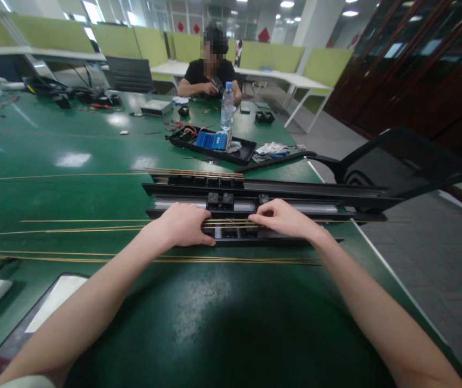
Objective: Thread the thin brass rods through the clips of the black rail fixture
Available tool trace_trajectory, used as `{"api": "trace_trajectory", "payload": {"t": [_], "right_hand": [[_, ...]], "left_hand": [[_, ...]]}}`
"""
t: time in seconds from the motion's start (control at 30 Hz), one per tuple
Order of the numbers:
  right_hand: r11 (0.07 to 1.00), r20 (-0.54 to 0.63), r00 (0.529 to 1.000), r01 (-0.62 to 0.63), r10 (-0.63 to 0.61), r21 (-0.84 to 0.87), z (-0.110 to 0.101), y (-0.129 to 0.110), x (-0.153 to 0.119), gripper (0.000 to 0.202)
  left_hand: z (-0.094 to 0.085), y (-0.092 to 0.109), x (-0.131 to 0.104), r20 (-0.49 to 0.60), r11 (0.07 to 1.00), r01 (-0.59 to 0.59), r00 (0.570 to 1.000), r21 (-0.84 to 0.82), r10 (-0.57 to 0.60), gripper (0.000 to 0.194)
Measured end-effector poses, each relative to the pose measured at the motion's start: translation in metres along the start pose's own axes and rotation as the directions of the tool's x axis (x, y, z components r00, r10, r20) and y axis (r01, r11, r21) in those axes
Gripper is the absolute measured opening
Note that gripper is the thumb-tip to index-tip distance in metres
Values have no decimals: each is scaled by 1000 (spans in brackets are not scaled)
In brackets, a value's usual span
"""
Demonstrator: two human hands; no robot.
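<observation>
Several black channel-shaped rails (295, 207) lie side by side across the green table, with small black blocks (226, 200) set along them. My left hand (184, 223) grips the left part of the nearest rail (263, 242), its thumb on the near side and its fingers across the top. Thin brass-coloured rods (231, 223) run over that rail between my hands. My right hand (283, 218) has its thumb and forefinger pinched at these rods. Its other fingers are curled and partly hidden. More brass-coloured rods (231, 261) lie on the table nearer me.
Beyond the rails, a black tray (231, 155) holds a blue part and wires, beside a water bottle (226, 108) and gloves (271, 151). A co-worker (210, 70) sits across the table (113, 145). A black chair (404, 161) stands at the right edge.
</observation>
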State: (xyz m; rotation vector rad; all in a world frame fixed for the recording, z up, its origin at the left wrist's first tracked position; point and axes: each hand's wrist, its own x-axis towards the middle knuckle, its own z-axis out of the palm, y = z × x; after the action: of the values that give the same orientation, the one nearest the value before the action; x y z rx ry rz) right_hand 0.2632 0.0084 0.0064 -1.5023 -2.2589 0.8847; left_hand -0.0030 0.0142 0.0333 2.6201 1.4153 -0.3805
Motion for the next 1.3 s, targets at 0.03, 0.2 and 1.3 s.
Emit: {"api": "trace_trajectory", "payload": {"t": [0.03,0.2,1.3], "right_hand": [[1000,8,1000,0,0,5,0,1,0,49],[1000,29,1000,-6,6,16,0,1,1,50],[996,127,992,-31,21,78,-12,6,-2,49]], "left_hand": [[0,0,0,0,1000,-3,1000,0,3,66],[-1,-1,0,22,1000,12,1000,-13,-12,63],[5,-4,2,-8,1000,-7,1000,15,7,67]]}}
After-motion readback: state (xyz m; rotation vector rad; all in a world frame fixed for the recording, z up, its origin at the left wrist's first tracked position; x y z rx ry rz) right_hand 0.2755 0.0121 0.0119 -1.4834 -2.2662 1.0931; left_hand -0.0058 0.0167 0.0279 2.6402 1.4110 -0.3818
